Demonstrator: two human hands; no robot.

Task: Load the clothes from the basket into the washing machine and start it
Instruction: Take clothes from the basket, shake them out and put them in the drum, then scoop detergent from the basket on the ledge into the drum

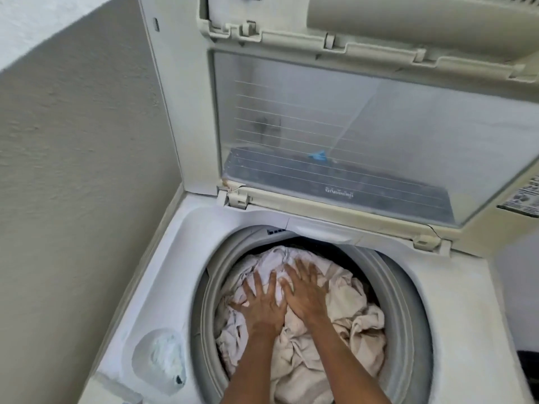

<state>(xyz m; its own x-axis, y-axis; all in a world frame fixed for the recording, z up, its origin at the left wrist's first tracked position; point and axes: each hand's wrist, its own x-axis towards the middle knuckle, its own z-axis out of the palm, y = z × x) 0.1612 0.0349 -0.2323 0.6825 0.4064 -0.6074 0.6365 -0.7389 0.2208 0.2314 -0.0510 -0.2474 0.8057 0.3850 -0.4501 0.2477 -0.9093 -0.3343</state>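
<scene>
Clothes (303,339) under left hand (262,304), right hand (306,293).

**Both hands flat, side by side**

The left hand (264,306) and right hand (306,293) lie palm-down, close together, thumbs nearly touching. Fingers (256,282) are straight and spread, pointing away from the body. Both bare forearms reach in from the lower edge, angling slightly toward each other, wrists roughly level.

Flat hands (287,301) on clothes (335,330) in washer (455,301)
</scene>
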